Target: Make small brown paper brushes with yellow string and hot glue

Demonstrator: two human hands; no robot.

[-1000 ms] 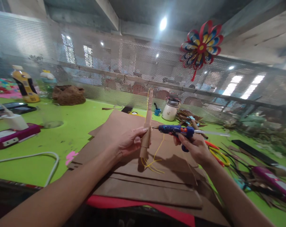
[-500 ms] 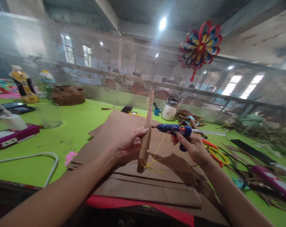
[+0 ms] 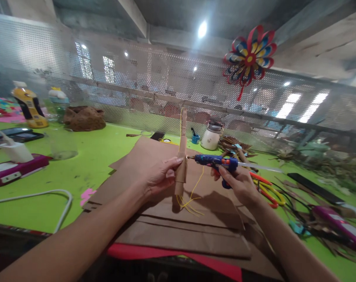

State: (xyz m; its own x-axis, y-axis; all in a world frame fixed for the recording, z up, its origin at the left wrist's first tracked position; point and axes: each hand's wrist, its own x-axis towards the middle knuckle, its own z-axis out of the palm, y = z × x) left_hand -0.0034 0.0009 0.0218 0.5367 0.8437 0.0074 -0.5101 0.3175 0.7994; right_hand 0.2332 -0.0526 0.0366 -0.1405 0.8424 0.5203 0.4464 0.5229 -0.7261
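My left hand (image 3: 165, 172) pinches a brown cardboard piece (image 3: 181, 172), a long narrow form held nearly upright with a wider wrap around its middle. Yellow string (image 3: 190, 203) runs along its upper part and trails in loose strands below it. In my right hand (image 3: 237, 180) is a blue glue gun (image 3: 215, 159), with a clear glue stick (image 3: 260, 167) poking out of its back. The gun's nozzle points left and is at the right edge of the cardboard wrap; whether it touches cannot be made out. Under both hands lie stacked cardboard sheets (image 3: 154, 211).
On the green table (image 3: 119, 137) stand a white jar (image 3: 211, 135), a small blue pot (image 3: 195, 138) and, left, a yellow bottle (image 3: 29, 103). Purple power strips (image 3: 19, 170) lie at both sides. Coiled cables and dried plant scraps cover the right. A paper flower (image 3: 250, 58) hangs above.
The cardboard piece's top has swung slightly left, so it stands more upright. The glue gun has shifted a little left, its nozzle still by the wrap.
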